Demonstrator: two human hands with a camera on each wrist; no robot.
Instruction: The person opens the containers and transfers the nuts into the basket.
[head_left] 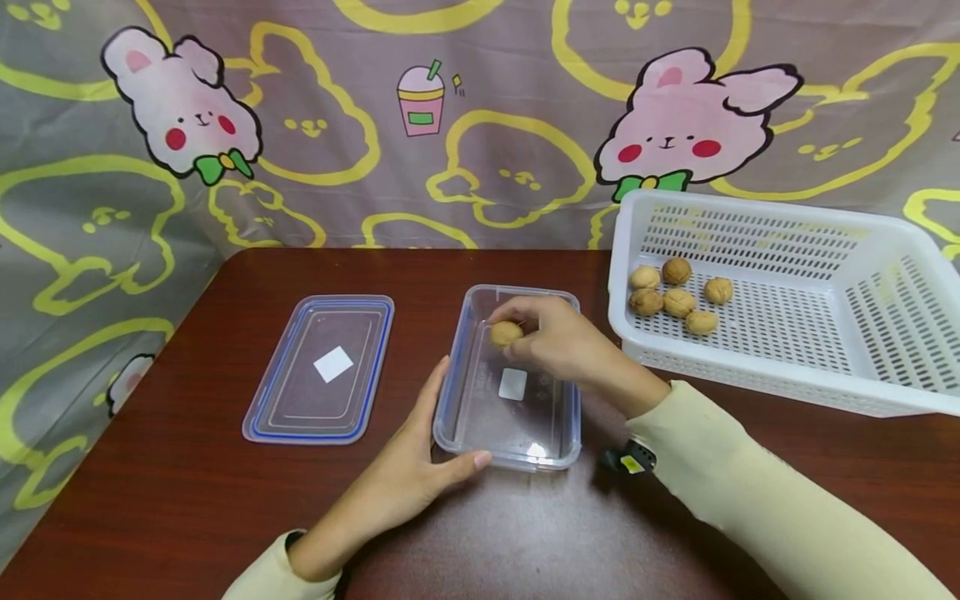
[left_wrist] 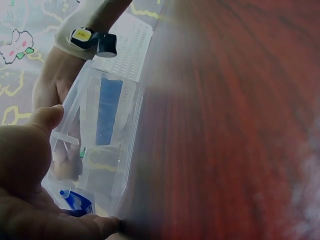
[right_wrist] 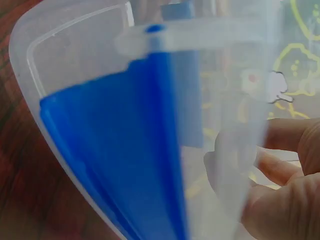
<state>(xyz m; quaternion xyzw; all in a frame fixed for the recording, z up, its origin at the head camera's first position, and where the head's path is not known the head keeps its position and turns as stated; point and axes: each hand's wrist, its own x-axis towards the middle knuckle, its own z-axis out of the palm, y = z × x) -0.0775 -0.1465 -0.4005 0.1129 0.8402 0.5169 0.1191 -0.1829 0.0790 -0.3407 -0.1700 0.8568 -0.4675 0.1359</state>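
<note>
A clear plastic container (head_left: 506, 429) stands on the dark table, a white square showing at its bottom. My right hand (head_left: 558, 337) reaches over its far right part and pinches a walnut (head_left: 507, 335) between thumb and fingers, within the rim in the head view. My left hand (head_left: 408, 467) holds the container's near left corner, fingers along the left side and thumb at the front edge. From the left wrist, the same hand (left_wrist: 25, 165) spans the container wall (left_wrist: 127, 155). In the right wrist view, my right hand (right_wrist: 282, 185) shows partly behind clear plastic.
A clear lid (head_left: 300, 417) with a blue seal lies left of the container. At the right is a white perforated basket (head_left: 787, 354) with several walnuts (head_left: 678, 302) in its left part. A patterned curtain (head_left: 517, 83) hangs behind the table (head_left: 165, 467).
</note>
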